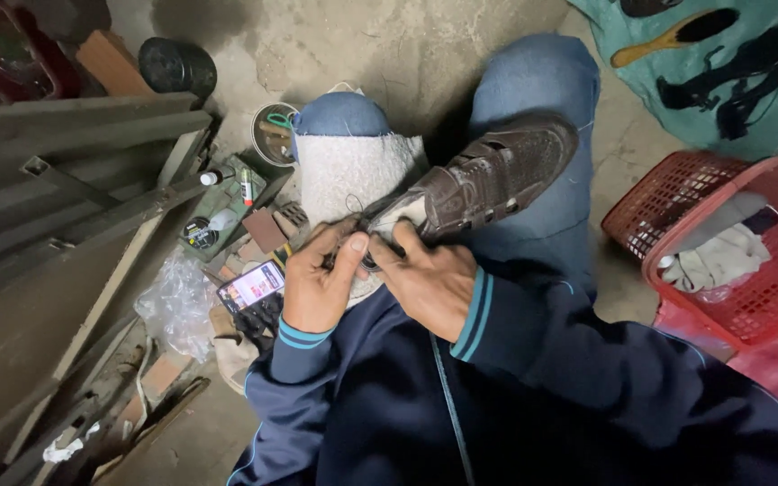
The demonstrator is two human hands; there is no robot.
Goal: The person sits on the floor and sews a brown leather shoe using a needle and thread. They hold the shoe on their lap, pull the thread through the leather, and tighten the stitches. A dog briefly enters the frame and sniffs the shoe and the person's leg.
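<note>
- The concrete floor (389, 54) lay under everything, stretching beyond the brown shoe on every side.
- Grey wooden planks (56, 180) were stacked well to the left of the shoe.
- The person's lap, in blue jeans (542, 81), carried the shoe, and dark blue sleeves with teal cuffs reached to it from below.
- A red plastic basket (749, 270) holding pale cloth (722, 256) stood well to the right of the shoe.
- A teal printed sheet (722, 63) lay on the floor up and to the right of the shoe.
- A white fleecy pad (353, 171) covered the knee just left of the shoe, touching its near end.
- The brown shoe (488, 175), perforated leather with straps, rested tilted across the lap, its toe pointing up and right.
- The right hand (429, 283) was curled shut, pinching the near end of the shoe between thumb and fingertips.
- The left hand (317, 283) was closed too, its thumb and fingers pressing on the same end of the shoe, touching the right hand; a dark thread (353, 205) looped just above it.
- A lit phone (251, 286) lay on the floor left of the shoe, just beside the left hand.
- A small green tray of tools (222, 211) sat farther left of the shoe.
</note>
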